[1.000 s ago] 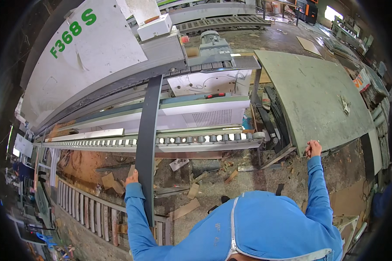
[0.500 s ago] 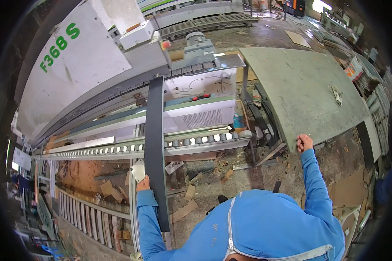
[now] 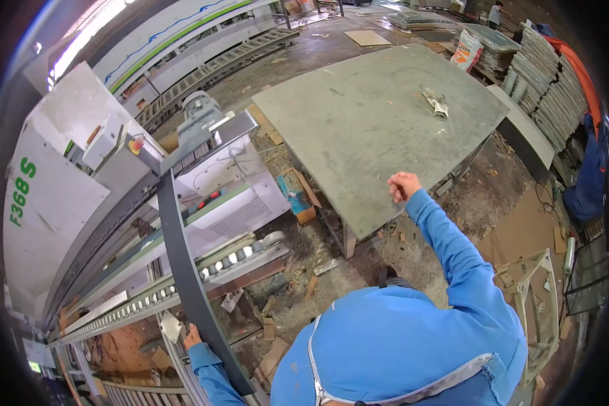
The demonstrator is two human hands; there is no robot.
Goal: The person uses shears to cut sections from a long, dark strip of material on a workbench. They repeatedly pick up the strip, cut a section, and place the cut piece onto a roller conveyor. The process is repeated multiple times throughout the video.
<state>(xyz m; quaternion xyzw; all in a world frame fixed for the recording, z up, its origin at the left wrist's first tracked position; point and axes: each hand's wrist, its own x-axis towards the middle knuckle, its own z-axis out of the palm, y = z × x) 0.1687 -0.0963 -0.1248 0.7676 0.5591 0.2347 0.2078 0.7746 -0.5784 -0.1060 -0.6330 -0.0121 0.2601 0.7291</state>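
A long, narrow dark grey board lies across the edge of the machine and its roller rail, reaching back toward me. My left hand is at the board's left edge near its close end, closed on it; part of the fingers is hidden beneath the board. Out to the right, my right hand hangs over the near corner of a grey-green table. Its fingers are curled together, and whatever they may hold is too small to make out.
The white machine stands at left, with a roller rail along its side. A crumpled scrap lies on the table. Wood offcuts litter the floor. Stacked sheets stand at far right, and a wooden frame is near right.
My view has swung to the right, so the machine and board sit further left. My right hand is now further over the table corner. My left hand remains at the board's edge.
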